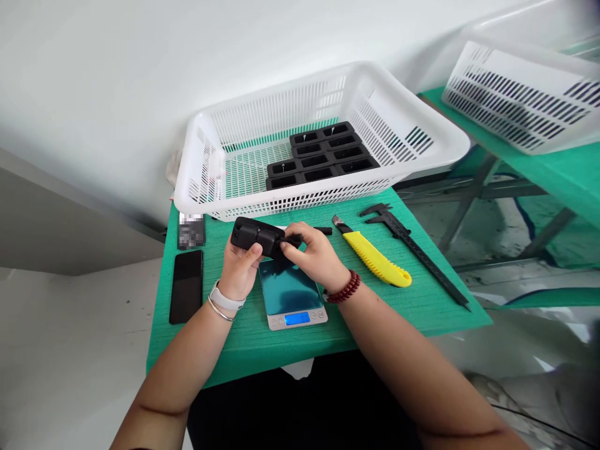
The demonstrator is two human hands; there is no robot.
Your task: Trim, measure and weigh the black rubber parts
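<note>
Above a small digital scale (290, 290), a black moulded part (257, 237) with two rounded bulges is held in the air. My left hand (240, 265) grips its left end, with the thumb pressed on its near side. My right hand (319, 253) is closed in a pinch at the part's right end. Dark material shows between those fingers, but its exact shape is hidden. The scale's display is lit blue, and its shiny plate reflects the dark part. A yellow-handled utility knife (377, 257) lies to the right of my right hand.
A white plastic basket (281, 205) behind my hands holds several black two-cavity parts (323, 153). Black calipers (417, 253) lie at the right of the green-covered table (253, 359). A phone (186, 287) lies at left. Another white basket (520, 94) stands at far right.
</note>
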